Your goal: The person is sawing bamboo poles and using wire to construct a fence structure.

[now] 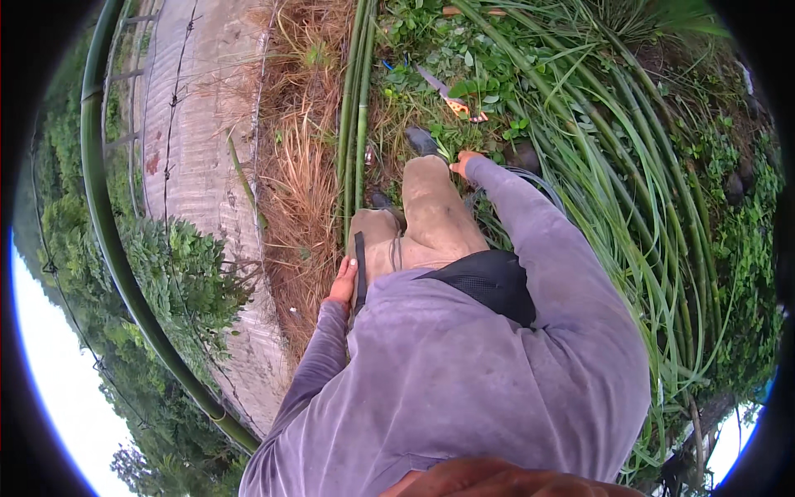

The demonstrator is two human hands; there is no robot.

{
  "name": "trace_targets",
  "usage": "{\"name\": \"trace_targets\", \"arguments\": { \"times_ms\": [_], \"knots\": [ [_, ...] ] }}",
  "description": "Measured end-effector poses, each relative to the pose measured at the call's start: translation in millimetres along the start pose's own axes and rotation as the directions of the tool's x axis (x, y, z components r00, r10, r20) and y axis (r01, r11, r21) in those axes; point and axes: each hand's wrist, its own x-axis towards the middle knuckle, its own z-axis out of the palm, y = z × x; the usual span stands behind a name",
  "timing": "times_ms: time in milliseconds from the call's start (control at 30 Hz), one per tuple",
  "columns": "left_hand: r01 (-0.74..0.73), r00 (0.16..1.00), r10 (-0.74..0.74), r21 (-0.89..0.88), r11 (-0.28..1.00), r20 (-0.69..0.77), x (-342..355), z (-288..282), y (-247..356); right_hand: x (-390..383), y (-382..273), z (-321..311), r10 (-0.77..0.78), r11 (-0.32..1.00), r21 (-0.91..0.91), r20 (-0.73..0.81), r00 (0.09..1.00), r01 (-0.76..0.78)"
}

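My left hand (341,283) lies along the outside of my left thigh, its fingers flat beside a narrow black strap-like piece (360,263). Beyond my right knee, my right hand (465,163) has its fingers curled in. A short green strip (443,149) shows at its fingertips; the hand's far side is hidden. Just past that knee is my dark shoe (422,141). On the grass ahead lies a hand saw (447,95) with a grey blade and an orange and black handle.
Long green bamboo poles (358,108) run along my left. More poles (662,166) with long leaves are piled at my right. Dry brown grass (302,166) borders a pale concrete road (199,124). Barbed wire (172,103) and a bent bamboo pole (112,215) cross the left side.
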Motion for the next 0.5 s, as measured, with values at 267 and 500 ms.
{"name": "trace_targets", "arguments": {
  "times_ms": [267, 500],
  "knots": [
    [-0.094, 0.996, 0.094, 0.004, 0.996, -0.007, 117.8, 12.4, 147.3, 3.2, -50.7, 3.6, -0.2, 0.98, 0.026, 0.164, 0.966, 0.199],
    [-0.151, 0.981, 0.112, 0.259, 0.954, 0.158, 247.7, 88.3, 279.0, 11.4, -73.2, 8.1, -0.083, 0.985, 0.162, 0.129, 0.988, 0.062]
  ]
}}
